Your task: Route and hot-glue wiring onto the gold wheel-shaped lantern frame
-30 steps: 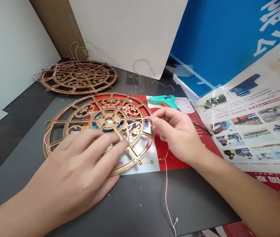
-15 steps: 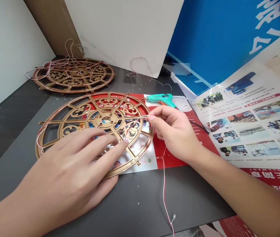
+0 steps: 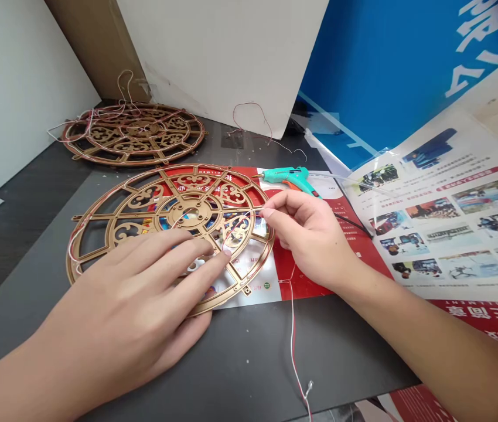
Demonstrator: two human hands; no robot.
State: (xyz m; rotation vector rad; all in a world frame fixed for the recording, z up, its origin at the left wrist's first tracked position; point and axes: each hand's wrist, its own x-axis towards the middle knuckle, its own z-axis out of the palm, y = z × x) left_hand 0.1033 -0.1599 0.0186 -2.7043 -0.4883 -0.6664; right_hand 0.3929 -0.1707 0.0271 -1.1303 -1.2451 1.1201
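A round, gold-coloured openwork panel (image 3: 191,200) with spokes and scroll cut-outs lies in front of me. My left hand (image 3: 143,293) rests across its near left part, fingers stretched out. The left index fingertip presses at a thin red-and-white wire (image 3: 241,221) over the lower right scrolls. The left thumb sits by the near rim; what it touches underneath is hidden. My right hand (image 3: 304,231) pinches the wire between thumb and index finger at the panel's right rim. More red-and-white wire (image 3: 293,340) hangs below the right hand, with a small clear bulb-like piece on it.
A second round gold panel (image 3: 135,133) with tangled wire lies behind at left. The teal glue gun (image 3: 290,177) rests on a red-and-white leaflet (image 3: 343,258) beyond my right hand. A loose wire piece (image 3: 270,126) lies near the white board (image 3: 222,53). Printed sheets (image 3: 455,217) stand at right.
Both hands keep nearly the same places, with the wire held between them. The whole view has shifted very slightly.
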